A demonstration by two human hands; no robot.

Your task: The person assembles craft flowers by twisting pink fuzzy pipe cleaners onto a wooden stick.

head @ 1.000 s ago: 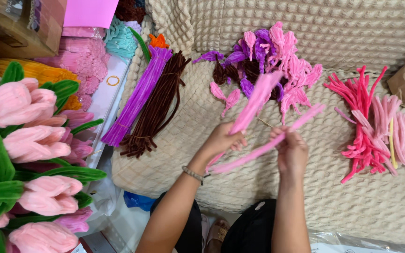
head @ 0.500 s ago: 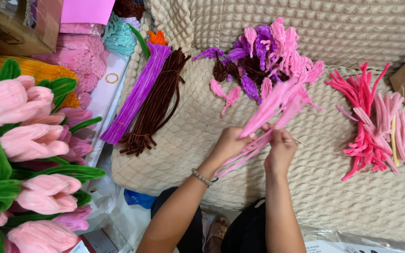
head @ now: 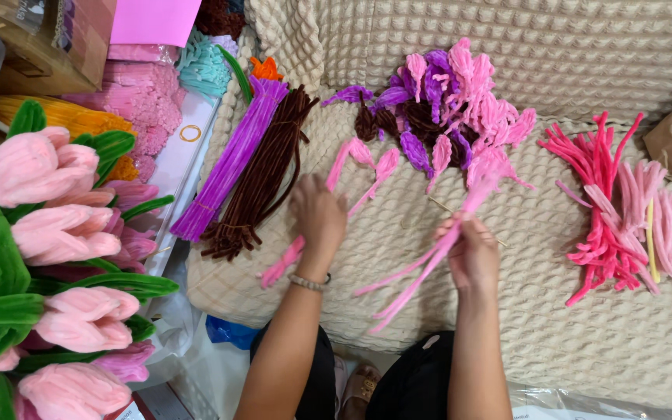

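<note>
- Fuzzy pink pipe-cleaner stems sit bunched in the right hand, fingers curled shut around them; the loose ends fan down-left past the wrist, the looped tops rise toward the petal pile.
- Left hand closes on a single pink looped stem, whose tail runs down-left to just short of the blanket's front edge.
- Between the two hands lies a bare strip of cream waffle blanket, with more bare blanket below the right hand.
- Purple bundle and brown bundle lie side by side, touching, near the blanket's left edge, just left of the left hand.
- Hot-pink and pale-pink stems lie heaped well to the right.
- Finished pink tulips with green leaves crowd the left border, off the blanket.
</note>
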